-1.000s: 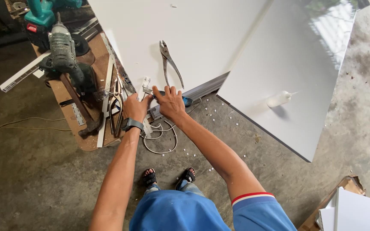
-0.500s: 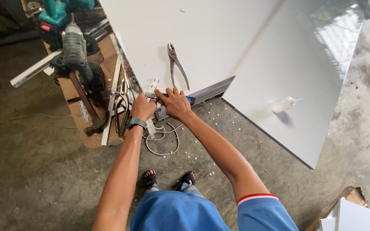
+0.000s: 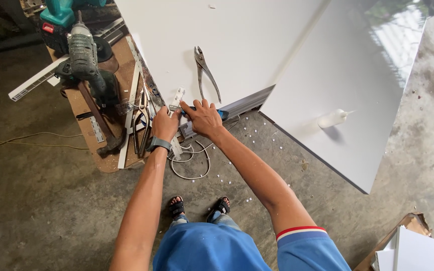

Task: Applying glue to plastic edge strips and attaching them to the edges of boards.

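Here, both hands meet at the near edge of a big white panel [image 3: 247, 45] that lies flat just above the concrete floor [image 3: 36, 211]. The left hand [image 3: 166, 124], with a dark watch at the wrist, is closed around a narrow white strip [image 3: 178, 96] whose far end rests on the panel. The right hand [image 3: 204, 118] is closed over a tool with a blue handle [image 3: 222, 114] — only the blue end shows past the knuckles, and what kind of tool it is cannot be made out. The two hands sit just beside each other, right at the panel's edge.

A pair of pliers [image 3: 204, 73] lies on the panel just beyond the right hand, handles spread. Below the hands, loops of white wire [image 3: 192, 163] curl on the floor, with small white chips scattered near them. To the left, a wooden board [image 3: 84, 130] carries a grey-green power drill [image 3: 82, 47], a hammer [image 3: 101, 123] and metal rails. A second white panel [image 3: 357, 85] lies to the right, with a small white bottle [image 3: 332, 119] on its side on top — well apart from the hands.
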